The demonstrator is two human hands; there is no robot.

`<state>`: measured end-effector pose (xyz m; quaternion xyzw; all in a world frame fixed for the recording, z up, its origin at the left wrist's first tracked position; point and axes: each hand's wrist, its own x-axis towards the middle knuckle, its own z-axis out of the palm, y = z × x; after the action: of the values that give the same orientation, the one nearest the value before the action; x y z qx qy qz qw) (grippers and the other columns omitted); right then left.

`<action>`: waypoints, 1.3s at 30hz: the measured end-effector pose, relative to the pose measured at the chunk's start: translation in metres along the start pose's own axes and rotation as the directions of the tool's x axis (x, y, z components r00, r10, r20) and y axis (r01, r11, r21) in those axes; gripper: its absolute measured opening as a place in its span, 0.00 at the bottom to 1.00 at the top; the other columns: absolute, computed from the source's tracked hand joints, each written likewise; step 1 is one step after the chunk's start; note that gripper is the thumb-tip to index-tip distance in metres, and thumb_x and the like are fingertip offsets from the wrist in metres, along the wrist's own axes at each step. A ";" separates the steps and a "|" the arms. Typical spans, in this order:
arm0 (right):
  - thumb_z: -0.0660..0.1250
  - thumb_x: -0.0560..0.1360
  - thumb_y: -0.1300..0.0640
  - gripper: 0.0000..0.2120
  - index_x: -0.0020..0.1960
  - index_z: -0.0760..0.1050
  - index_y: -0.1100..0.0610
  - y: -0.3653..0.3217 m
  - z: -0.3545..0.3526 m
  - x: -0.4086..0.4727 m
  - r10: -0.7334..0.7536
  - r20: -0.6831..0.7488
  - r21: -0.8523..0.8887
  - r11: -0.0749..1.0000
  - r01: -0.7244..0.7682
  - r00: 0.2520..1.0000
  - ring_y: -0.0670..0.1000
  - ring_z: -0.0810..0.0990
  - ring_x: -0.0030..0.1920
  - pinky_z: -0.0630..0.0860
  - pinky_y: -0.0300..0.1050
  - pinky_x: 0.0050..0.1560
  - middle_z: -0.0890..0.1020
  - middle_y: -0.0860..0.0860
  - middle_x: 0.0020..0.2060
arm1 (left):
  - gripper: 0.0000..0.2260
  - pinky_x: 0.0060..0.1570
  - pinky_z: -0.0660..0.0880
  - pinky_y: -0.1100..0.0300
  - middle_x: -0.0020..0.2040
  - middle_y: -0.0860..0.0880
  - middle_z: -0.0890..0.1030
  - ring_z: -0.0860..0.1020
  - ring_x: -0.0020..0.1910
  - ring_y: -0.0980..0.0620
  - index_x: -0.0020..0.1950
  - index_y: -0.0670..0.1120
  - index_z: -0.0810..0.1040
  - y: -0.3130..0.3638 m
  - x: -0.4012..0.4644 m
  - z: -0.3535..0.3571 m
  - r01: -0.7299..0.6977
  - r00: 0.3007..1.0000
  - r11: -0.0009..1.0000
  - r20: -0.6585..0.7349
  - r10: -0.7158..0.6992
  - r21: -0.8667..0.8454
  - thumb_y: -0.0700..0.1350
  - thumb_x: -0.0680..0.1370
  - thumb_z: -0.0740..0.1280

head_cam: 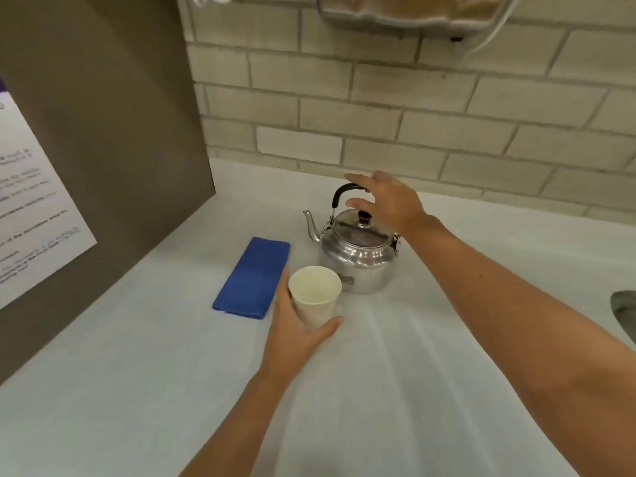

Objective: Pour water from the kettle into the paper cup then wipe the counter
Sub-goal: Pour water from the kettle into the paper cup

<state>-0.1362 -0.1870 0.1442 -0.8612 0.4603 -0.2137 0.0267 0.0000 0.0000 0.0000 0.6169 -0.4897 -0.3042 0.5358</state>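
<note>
My right grip (382,201) hovers spread and unclenched just over the kettle (358,256) handle (344,192), whose arch runs left-right beneath my palm; left grip (296,325) clasps the paper cup (315,294) just before the kettle

The left hand (296,325) grips the paper cup (315,294) while the right hand (385,201) hovers spread over the kettle (358,256) handle.

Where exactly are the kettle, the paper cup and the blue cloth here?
kettle (358,259), head view, on its shiny metal body.
paper cup (315,284), head view, on its inner wall.
blue cloth (253,277), head view, on the middle of the folded fabric.
</note>
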 end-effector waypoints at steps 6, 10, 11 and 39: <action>0.64 0.75 0.45 0.15 0.60 0.77 0.44 0.012 -0.002 0.024 -0.016 0.087 0.168 0.986 0.001 0.996 0.44 0.77 0.42 0.70 0.41 0.46 0.83 0.49 0.56 | 0.51 0.61 0.62 0.67 0.63 0.75 0.59 0.63 0.61 0.73 0.71 0.64 0.47 -0.005 0.002 0.007 -0.012 1.000 1.000 -0.013 0.012 0.022 0.62 0.58 0.76; 0.65 0.74 0.44 0.13 0.57 0.79 0.44 0.016 0.002 0.027 -0.010 0.052 0.234 0.972 -0.003 0.999 0.44 0.75 0.42 0.67 0.37 0.42 0.84 0.47 0.52 | 0.49 0.61 0.65 0.66 0.64 0.67 0.66 0.67 0.63 0.67 0.71 0.61 0.51 -0.006 0.002 0.006 0.010 1.000 0.999 -0.017 -0.010 0.031 0.63 0.58 0.76; 0.65 0.74 0.44 0.12 0.56 0.79 0.44 0.016 0.003 0.027 0.003 0.042 0.241 0.970 -0.013 0.999 0.46 0.76 0.44 0.68 0.38 0.44 0.84 0.47 0.52 | 0.48 0.61 0.66 0.64 0.65 0.64 0.67 0.67 0.64 0.63 0.70 0.61 0.52 -0.007 0.002 0.007 0.020 1.000 0.999 -0.023 -0.020 0.030 0.63 0.58 0.75; 0.67 0.70 0.40 0.09 0.50 0.79 0.37 -0.031 -0.122 -0.032 -0.037 0.087 0.003 0.999 0.037 0.996 0.47 0.76 0.50 0.72 0.44 0.50 0.83 0.40 0.49 | 0.36 0.58 0.72 0.54 0.63 0.48 0.73 0.73 0.60 0.46 0.68 0.50 0.58 -0.008 0.003 0.006 -0.010 1.000 0.998 -0.004 0.010 0.061 0.51 0.67 0.74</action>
<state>-0.1752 -0.1247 0.2515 -0.8781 0.4426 -0.1767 0.0435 -0.0022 -0.0056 -0.0091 0.6312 -0.5005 -0.2851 0.5194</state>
